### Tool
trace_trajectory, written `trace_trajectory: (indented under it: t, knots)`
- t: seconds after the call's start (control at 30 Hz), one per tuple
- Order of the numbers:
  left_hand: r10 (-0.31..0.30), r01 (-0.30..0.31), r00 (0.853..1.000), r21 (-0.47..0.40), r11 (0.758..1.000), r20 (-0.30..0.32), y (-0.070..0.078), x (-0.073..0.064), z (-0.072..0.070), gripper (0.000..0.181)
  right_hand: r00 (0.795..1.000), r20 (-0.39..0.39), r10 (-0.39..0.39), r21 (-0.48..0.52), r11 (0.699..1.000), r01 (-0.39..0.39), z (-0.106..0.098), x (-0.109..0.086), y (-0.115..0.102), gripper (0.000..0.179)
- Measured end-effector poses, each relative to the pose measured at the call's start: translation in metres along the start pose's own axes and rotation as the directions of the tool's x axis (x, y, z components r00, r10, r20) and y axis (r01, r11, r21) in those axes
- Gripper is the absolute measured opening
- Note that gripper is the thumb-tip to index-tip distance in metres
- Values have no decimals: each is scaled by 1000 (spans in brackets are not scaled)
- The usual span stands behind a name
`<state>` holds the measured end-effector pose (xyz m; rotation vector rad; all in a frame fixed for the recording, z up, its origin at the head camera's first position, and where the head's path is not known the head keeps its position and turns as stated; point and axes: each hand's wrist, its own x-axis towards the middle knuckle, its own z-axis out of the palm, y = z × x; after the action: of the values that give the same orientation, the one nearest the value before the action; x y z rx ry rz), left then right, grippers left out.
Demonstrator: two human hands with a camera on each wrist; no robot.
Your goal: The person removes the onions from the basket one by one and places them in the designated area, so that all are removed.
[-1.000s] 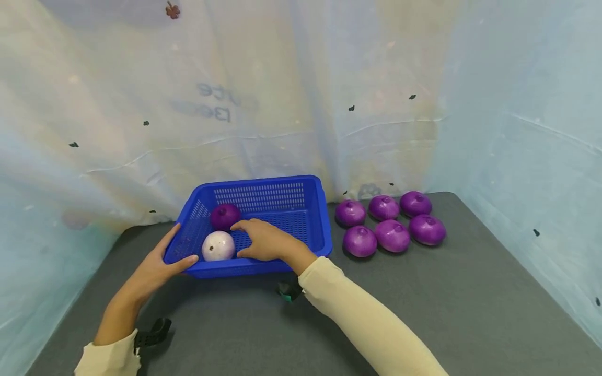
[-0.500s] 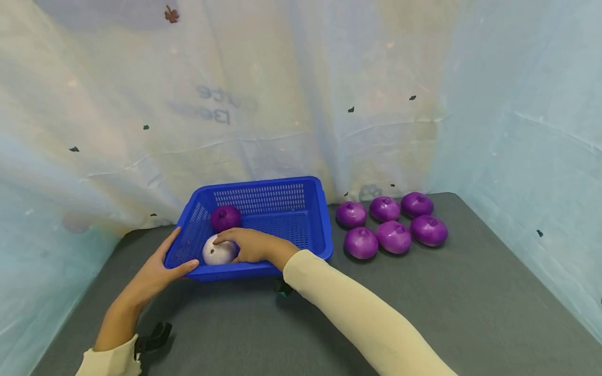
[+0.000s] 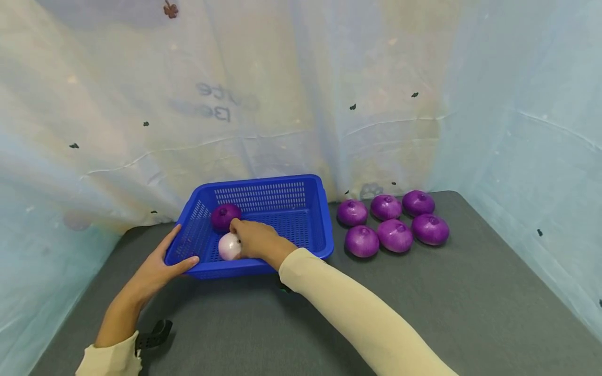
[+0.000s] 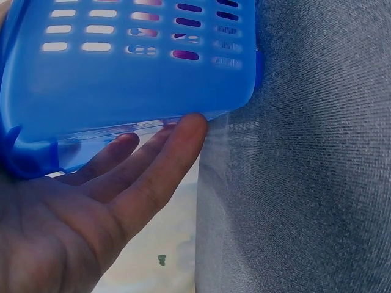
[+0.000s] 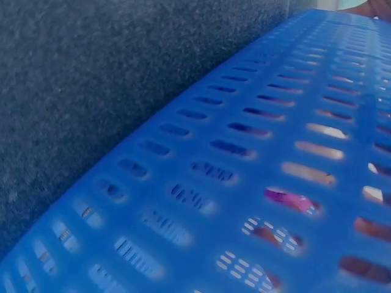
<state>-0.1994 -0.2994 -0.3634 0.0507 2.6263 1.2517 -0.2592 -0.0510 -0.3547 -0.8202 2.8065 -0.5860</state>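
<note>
A blue slotted plastic basket (image 3: 301, 256) stands on the grey table. My left hand (image 3: 152, 271) holds its near left corner, the thumb lying on the front rim and the fingers against the outer left side. In the left wrist view those fingers (image 4: 156, 165) stretch along the basket's outside wall. Inside the basket, my right hand (image 3: 260, 241) grips a pale whitish onion (image 3: 228, 247) near the front wall; its fingertips are hidden behind the onion and hand. Just behind it lies a purple onion (image 3: 224, 216). The right wrist view shows mostly the slotted basket wall (image 5: 201, 152).
Several purple onions (image 3: 395, 235) sit in two rows on the table to the right of the basket. A pale curtain (image 3: 282, 104) hangs behind the table (image 3: 235, 329), and a light blue one (image 3: 541, 156) on the right side.
My right hand has reached left to the pale onion and taken hold of it. The onion has turned and shifted slightly right, its dark root spot now facing the hand. My left hand stays put.
</note>
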Motion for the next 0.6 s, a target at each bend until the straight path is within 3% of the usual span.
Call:
trace_trajectory:
  t: [0.2,0.37,0.6]
  knots:
    - [13,-13,1000,-5,1000,0,0,-2,-1,96,998,60,3,-19,1000,-2,1,-3,-1,66]
    - [17,-17,1000,-21,1000,5,1,-2,0,96,1000,24,16,-20,1000,-15,2,0,2,58]
    - [-12,13,1000,-30,999,10,1,-2,1,98,998,34,46,214,976,-53,0,-2,5,67]
